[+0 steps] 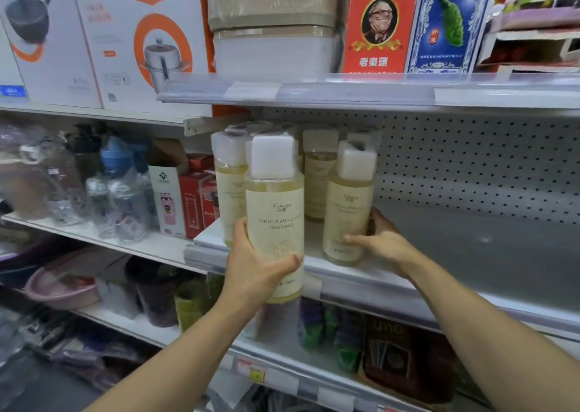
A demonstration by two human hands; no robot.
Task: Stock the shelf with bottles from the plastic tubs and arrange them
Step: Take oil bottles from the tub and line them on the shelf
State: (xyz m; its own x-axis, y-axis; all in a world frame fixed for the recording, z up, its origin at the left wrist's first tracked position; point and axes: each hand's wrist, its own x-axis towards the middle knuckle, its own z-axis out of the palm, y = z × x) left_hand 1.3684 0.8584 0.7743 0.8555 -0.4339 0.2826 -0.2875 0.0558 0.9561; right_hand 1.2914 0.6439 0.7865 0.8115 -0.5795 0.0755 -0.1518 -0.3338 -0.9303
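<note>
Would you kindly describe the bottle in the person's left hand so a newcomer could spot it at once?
Find the middle shelf backed by white pegboard. At its left end stands a cluster of pale yellow bottles. The held bottle is the frontmost one, gripped by the left hand and overhanging the shelf edge, its label readable.

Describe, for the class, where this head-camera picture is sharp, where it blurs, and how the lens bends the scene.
Head view: sharpest on the bottle in the left hand, whose label reads clearly; the clear bottles at far left smear into blur; wide-angle distortion bows the upper shelf edge and splays both forearms; lighting is even, with a soft sheen on the bare shelf.
</note>
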